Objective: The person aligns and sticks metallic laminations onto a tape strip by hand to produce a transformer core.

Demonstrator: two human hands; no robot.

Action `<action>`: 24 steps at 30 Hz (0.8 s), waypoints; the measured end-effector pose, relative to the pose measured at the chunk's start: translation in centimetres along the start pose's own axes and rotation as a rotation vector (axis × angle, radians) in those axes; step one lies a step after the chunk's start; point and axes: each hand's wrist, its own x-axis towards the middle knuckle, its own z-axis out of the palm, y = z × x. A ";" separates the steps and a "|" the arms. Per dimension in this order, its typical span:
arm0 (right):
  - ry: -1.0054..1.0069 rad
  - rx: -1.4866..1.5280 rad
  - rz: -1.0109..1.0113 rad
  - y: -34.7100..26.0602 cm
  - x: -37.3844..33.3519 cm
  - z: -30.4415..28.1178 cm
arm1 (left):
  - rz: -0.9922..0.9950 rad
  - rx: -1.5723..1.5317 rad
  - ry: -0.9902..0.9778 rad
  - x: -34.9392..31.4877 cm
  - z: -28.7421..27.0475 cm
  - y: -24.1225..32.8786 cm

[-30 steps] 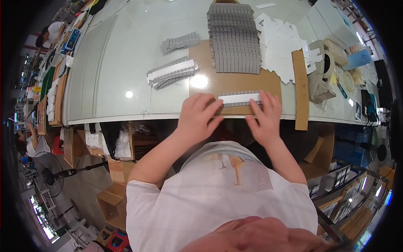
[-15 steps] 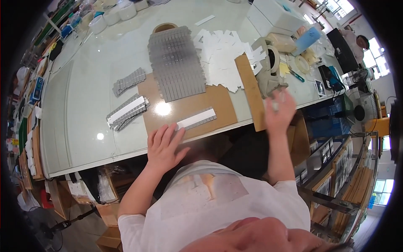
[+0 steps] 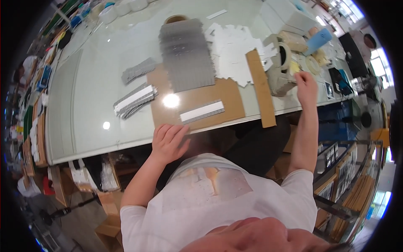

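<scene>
My left hand [image 3: 169,143] rests at the table's front edge, its fingers stretched out and bent slightly over the edge of a brown board [image 3: 234,101]. Just beyond those fingers lies a grey segmented strip with a white strip [image 3: 202,111] along it. To the right, my right hand [image 3: 307,89] is raised beside a beige tape dispenser [image 3: 282,86], with thumb and fingertips pinched together. Whatever they may hold is too small to make out. A stack of grey strips [image 3: 187,59] lies across the board's far part, and white paper pieces [image 3: 235,52] spread beside it.
A long brown cardboard strip [image 3: 262,90] overhangs the front edge. Smaller strip bundles [image 3: 136,101] lie left of the board. A blue bottle [image 3: 317,41], a white foam box [image 3: 289,19] and a tape roll [image 3: 312,65] stand at right. A shelf rack [image 3: 344,176] is beside me.
My right hand has moved right, from near the dispenser's front end to its right side, and its fingers have closed into a pinch. The left hand stays near the strip; the view has shifted slightly.
</scene>
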 end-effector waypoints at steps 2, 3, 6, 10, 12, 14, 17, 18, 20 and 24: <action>-0.074 0.065 0.140 -0.6 -0.9 -1.3 | 0.024 -0.010 0.002 0.3 -0.1 0.0; -0.131 0.159 0.326 -2.0 -1.9 -2.1 | 0.023 0.003 0.001 0.3 -0.1 0.0; -0.086 0.464 0.332 -1.4 -4.2 -2.8 | 0.019 0.026 -0.006 0.5 0.1 0.0; -0.056 0.272 0.297 2.5 -5.9 0.1 | 0.037 0.032 0.018 -0.3 0.4 0.0; 0.015 0.214 0.320 2.0 -7.4 1.0 | 0.011 0.032 -0.005 -0.3 0.5 0.0; -0.018 0.478 0.370 -2.7 -10.0 1.7 | -0.007 0.054 -0.038 0.1 -0.1 0.5; -0.373 0.887 0.529 -8.0 -13.6 3.2 | 0.007 0.056 -0.028 0.2 0.0 0.1; -0.496 1.116 0.541 -9.0 -14.7 4.2 | 0.001 0.050 -0.023 0.2 0.1 0.1; -0.705 1.334 0.624 -12.3 -16.4 5.4 | -0.007 0.047 -0.019 0.2 0.1 0.2; -0.811 1.426 0.641 -17.0 -18.3 7.8 | -0.020 0.032 -0.034 0.5 0.3 0.1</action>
